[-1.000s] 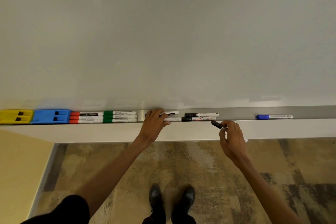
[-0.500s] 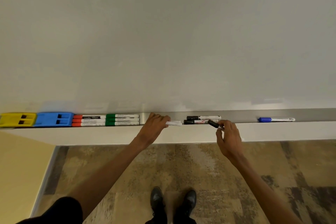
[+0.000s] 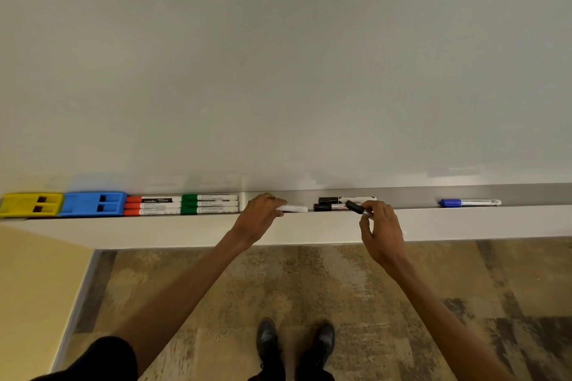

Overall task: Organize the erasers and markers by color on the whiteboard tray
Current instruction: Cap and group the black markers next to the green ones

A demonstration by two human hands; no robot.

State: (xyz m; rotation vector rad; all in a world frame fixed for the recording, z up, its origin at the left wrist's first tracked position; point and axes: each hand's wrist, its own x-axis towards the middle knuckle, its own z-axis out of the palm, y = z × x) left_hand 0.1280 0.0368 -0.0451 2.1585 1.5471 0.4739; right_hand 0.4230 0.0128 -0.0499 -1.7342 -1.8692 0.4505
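My left hand closes its grip on a white marker lying in the tray. My right hand pinches a black-capped marker, tilted, beside two black markers.

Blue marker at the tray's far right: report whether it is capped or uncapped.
Capped: the blue marker lies flat on the tray, its blue cap on its left end.

We see right hand carried up from below tray lip to tray; its black-capped marker now tipped over lip, cap touching two black markers lying there. Left hand has slid left, covering more of its markers; one white barrel end shows now against two earlier.
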